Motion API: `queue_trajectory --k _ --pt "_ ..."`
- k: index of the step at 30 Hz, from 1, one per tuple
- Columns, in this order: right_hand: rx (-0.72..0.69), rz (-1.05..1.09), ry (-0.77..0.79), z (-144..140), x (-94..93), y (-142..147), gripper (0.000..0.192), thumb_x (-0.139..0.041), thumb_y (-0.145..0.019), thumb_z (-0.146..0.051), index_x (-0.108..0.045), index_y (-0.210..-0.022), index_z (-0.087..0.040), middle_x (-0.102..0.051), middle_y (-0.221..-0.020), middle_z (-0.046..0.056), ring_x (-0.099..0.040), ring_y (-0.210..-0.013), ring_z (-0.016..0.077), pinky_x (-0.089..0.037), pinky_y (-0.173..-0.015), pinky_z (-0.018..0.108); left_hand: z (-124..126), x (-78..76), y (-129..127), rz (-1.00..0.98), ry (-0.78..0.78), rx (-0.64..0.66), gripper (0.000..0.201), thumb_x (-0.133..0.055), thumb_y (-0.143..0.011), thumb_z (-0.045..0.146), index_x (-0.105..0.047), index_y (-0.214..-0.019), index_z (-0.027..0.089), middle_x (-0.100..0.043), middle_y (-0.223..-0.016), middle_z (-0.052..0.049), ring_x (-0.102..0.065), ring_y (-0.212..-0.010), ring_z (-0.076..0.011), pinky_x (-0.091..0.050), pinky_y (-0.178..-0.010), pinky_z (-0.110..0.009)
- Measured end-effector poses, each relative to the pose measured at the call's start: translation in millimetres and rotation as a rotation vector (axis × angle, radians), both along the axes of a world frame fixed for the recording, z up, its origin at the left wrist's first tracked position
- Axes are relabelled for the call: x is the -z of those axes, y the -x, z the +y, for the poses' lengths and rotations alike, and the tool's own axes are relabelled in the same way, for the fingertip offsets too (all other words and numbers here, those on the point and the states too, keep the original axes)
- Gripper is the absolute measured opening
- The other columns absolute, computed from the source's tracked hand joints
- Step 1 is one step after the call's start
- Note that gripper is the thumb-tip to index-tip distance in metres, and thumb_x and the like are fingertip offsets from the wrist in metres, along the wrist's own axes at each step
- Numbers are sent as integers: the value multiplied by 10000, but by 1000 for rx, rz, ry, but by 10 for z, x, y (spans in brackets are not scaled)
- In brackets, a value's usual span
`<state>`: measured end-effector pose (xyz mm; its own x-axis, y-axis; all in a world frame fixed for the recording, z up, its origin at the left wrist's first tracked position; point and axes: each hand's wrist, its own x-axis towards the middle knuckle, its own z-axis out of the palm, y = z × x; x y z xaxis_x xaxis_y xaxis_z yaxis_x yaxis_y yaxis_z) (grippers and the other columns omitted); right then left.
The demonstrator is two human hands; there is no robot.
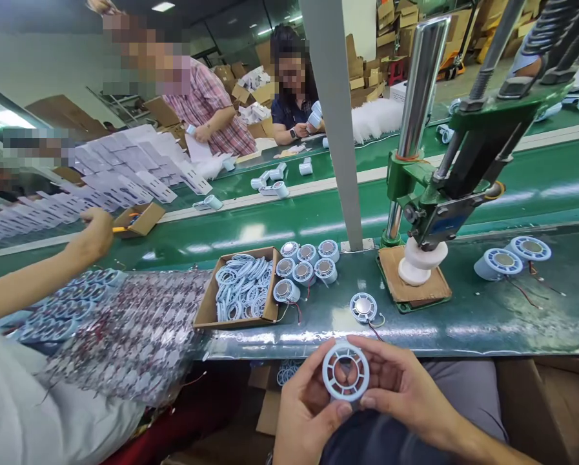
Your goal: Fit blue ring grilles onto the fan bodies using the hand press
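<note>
Both hands pinch a pale blue ring grille (346, 372) below the table edge (415, 345): left hand (308, 407), right hand (405, 387). Closest on the table is one loose fan unit (363, 307), with bare green surface around it.

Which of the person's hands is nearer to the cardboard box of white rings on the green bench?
Left. The left hand sits below and right of the cardboard box; the right hand is farther right, both hands holding the round white grille.

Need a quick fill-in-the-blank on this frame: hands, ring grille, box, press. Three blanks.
1. Both hands, left hand and right hand, hold one pale blue ring grille ____ the table edge.
2. The cardboard box holds loose ____.
3. The green press bears on a ____ part on a brown pad.

Missing: below; rings; white
</note>
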<state>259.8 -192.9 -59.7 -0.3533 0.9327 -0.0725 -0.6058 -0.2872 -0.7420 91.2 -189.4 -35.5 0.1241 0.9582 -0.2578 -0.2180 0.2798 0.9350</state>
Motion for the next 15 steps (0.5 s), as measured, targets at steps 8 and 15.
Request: queue_trajectory --k 8,15 --pt "1 127 23 17 -1 23 587 -877 -727 -191 -671 -1269 -282 -754 -1037 26 -720 -876 119 -580 -782 223 -4 20 36 -19 -10 46 732 -952 -593 329 -704 -1268 194 -805 -988 -106 -768 -908 -299 -627 -816 -357" --pt "-32 154 20 22 5 7 591 -869 -739 -163 -668 -1284 -277 -752 -1067 51 -708 -857 109 -577 -760 207 5 52 93 -25 -66 128 719 -938 -636 281 -685 -1303 194 -796 -1047 -127 -769 -902 -286 -635 -798 -346"
